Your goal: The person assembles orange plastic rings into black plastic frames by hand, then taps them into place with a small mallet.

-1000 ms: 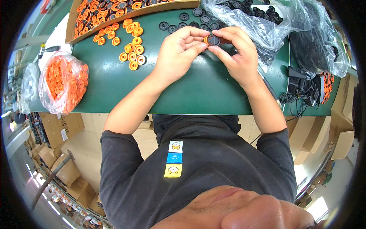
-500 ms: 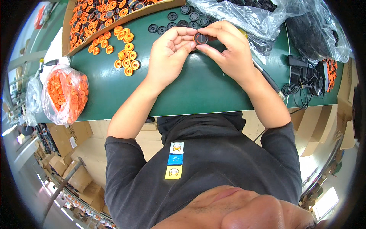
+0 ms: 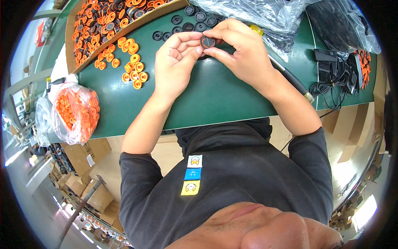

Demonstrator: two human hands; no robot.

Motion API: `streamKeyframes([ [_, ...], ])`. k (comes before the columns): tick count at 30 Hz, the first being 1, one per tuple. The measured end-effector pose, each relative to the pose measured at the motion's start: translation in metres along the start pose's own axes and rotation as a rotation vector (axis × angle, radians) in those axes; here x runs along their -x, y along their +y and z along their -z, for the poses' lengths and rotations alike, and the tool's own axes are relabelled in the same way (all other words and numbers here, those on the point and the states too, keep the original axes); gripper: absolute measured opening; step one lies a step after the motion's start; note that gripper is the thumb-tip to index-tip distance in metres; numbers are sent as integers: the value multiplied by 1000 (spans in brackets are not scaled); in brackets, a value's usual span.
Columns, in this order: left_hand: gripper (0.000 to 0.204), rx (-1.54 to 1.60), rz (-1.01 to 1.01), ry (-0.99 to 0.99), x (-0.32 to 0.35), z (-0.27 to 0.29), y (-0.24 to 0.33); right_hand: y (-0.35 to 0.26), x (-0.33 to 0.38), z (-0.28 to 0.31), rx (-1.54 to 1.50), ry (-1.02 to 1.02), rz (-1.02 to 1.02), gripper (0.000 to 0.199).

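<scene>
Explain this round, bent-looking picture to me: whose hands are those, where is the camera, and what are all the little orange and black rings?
The camera sits on a person's head and looks down, so you see their own chest and forearms; the wide lens bends the edges. No machine is at work here. The left hand and the right hand meet over a green table and pinch one small round black part with an orange rim between the fingertips. To the left lie loose orange rings, and behind them a cardboard tray full of orange and black pieces. A row of black rings lies just beyond the hands. A clear bag of orange rings sits at the table's left end, plastic bags at the back, and black cables to the right.
</scene>
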State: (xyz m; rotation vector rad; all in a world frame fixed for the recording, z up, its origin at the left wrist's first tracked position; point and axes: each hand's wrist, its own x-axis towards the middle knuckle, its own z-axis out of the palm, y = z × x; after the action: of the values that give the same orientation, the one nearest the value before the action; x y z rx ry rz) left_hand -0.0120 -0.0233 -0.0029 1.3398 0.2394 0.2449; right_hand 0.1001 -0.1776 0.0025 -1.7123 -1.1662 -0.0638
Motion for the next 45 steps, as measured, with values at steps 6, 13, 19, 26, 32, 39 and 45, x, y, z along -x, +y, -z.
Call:
streamKeyframes([
  [6, 24, 29, 3, -6, -1, 0, -1, -1, 2, 0, 1, 6, 6, 31],
  [13, 25, 68, 25, 9, 1, 0, 3, 0, 1, 0, -19, 7, 28, 33],
  [19, 27, 107, 8, 1, 1, 0, 6, -1, 0, 0, -16, 11, 47, 33],
  [26, 28, -22, -49, 8, 1, -3, 2, -6, 1, -2, -149, -8, -28, 32],
  [32, 27, -56, -175, 64, 6, -11, 8, 0, 0, -3, -422, -34, -219, 31],
  [39, 22, -444, -362, 37, 4, 0, 9, -6, 2, 0, -436, -68, -304, 25],
  [45, 20, -256, -363, 61, 5, -4, 4, -6, 2, 1, -403, -64, -236, 21],
])
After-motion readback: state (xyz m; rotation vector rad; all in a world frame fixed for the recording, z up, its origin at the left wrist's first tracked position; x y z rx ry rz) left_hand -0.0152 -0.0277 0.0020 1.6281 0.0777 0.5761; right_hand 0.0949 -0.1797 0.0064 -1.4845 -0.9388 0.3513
